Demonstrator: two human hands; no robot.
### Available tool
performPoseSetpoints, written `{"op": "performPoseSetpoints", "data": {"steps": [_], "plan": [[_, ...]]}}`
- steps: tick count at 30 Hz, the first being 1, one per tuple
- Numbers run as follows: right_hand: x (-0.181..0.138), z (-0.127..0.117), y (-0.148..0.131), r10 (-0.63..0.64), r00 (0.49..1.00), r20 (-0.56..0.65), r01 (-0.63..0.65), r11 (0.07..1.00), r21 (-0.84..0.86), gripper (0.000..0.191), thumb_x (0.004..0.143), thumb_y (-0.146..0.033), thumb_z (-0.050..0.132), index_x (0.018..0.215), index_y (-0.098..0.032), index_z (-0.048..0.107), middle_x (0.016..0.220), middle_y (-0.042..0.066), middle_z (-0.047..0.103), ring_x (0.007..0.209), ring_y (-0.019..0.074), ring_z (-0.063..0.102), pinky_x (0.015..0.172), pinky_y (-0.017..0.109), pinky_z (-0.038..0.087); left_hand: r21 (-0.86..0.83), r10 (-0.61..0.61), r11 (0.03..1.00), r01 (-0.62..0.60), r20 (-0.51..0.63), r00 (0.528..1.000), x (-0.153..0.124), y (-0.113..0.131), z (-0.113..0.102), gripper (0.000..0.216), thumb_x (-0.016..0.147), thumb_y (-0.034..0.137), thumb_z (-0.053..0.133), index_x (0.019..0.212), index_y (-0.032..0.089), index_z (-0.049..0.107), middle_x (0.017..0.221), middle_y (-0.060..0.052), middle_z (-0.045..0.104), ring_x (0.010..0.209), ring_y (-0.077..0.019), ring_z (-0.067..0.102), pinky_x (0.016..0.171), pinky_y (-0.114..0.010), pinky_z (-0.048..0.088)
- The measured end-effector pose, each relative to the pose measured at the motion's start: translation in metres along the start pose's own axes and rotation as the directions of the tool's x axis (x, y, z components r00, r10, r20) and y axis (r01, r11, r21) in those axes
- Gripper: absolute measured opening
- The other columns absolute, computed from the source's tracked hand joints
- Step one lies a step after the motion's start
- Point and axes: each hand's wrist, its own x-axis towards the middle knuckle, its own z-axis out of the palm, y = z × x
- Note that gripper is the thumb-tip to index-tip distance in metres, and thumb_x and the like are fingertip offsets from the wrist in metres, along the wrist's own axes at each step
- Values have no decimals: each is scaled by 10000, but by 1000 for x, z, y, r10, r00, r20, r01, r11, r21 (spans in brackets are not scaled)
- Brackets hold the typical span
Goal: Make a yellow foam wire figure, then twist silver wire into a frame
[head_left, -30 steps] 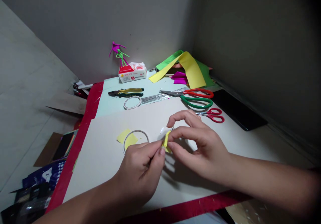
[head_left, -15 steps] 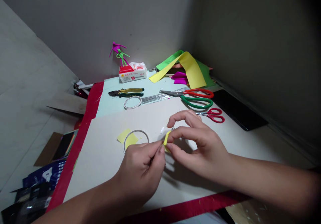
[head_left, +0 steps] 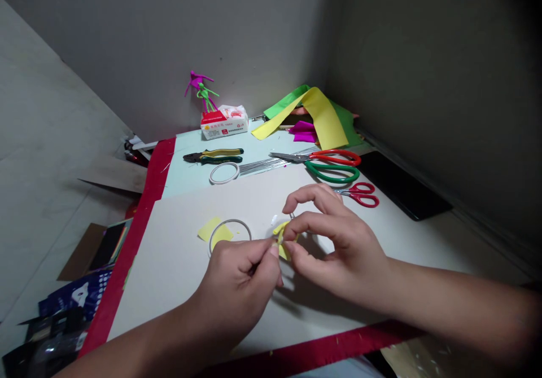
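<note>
Pinched between left hand (head_left: 237, 288) and right hand (head_left: 339, 248) fingertips: small yellow paper piece (head_left: 281, 237), light, soft, crease-prone; hold by edges.

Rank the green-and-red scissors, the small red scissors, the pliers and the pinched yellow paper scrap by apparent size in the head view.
1. green-and-red scissors
2 and 3, too close to rank: pliers, longer but slimmer and farther away; small red scissors
4. yellow paper scrap, partly hidden

Scissors (head_left: 313, 162) lie behind the paper piece (head_left: 281, 234), pliers (head_left: 213, 155) behind-left.
</note>
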Motion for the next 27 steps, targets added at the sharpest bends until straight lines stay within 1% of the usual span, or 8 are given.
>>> {"op": "performPoseSetpoints", "data": {"steps": [4, 6, 12, 17, 19, 21, 25, 27], "plan": [[1, 0, 0, -2, 1000, -6, 2, 1000, -8, 108, 714, -75, 615, 709, -183, 613, 983, 77, 569, 975, 236, 537, 882, 459, 377, -91, -111, 989, 114, 39, 993, 0, 0, 0, 426, 919, 304, 402, 556, 167, 578, 471, 8, 522, 479, -116, 497, 508, -235, 390], [2, -1, 1, -3, 1000, -10, 3, 1000, -14, 110, 714, -76, 611, 710, -185, 612, 980, 77, 568, 974, 236, 539, 884, 460, 381, -124, -144, 981, 149, 48, 988, 0, -1, 0, 437, 922, 324, 404, 558, 168, 590, 469, 7, 523, 472, -116, 498, 505, -236, 396], [1, -2, 1, 6, 1000, -16, -6, 1000, -5, 124, 712, -73, 603, 717, -197, 612, 986, 73, 559, 987, 237, 540, 899, 461, 396, -207, -208, 952, 225, 100, 973, 0, -4, -1, 469, 923, 380, 410, 549, 169, 599, 464, 2, 521, 454, -118, 498, 484, -240, 400], [3, -6, -1, -14, 997, -76, 16, 999, 33, 154, 704, -41, 583, 723, -194, 598, 959, 76, 550, 961, 229, 543, 881, 447, 416, -297, -244, 912, 283, 163, 956, 2, -2, -5, 466, 912, 370, 413, 542, 168, 612, 463, -2, 529, 438, -114, 485, 474, -239, 397], [3, -9, -2, -58, 995, -84, 62, 997, 52, 162, 708, -37, 581, 735, -196, 596, 943, 71, 548, 943, 218, 542, 868, 432, 427, -319, -240, 902, 292, 192, 952, 4, -1, -8, 454, 905, 337, 409, 538, 170, 619, 468, -8, 537, 450, -118, 489, 479, -240, 396], [3, -12, -3, -129, 989, -70, 133, 989, 59, 171, 701, -37, 588, 749, -201, 600, 928, 64, 551, 930, 212, 539, 854, 418, 438, -331, -228, 899, 287, 206, 952, 5, 2, -10, 446, 894, 314, 409, 525, 173, 616, 470, -14, 541, 471, -126, 502, 499, -246, 404], [0, -18, -5, -280, 960, -11, 280, 958, 55, 191, 668, -63, 609, 780, -217, 602, 894, 51, 573, 916, 222, 543, 838, 420, 446, -334, -214, 900, 279, 219, 952, 7, 3, -14, 445, 881, 338, 424, 512, 173, 610, 476, -27, 550, 498, -141, 518, 527, -260, 410], [-1, -18, -6, -293, 956, -20, 294, 955, 33, 155, 685, -94, 626, 770, -220, 594, 890, 53, 584, 918, 235, 543, 832, 431, 439, -337, -212, 900, 277, 219, 952, 7, 2, -14, 454, 881, 357, 429, 506, 172, 606, 481, -33, 556, 500, -144, 518, 527, -263, 406]]}}
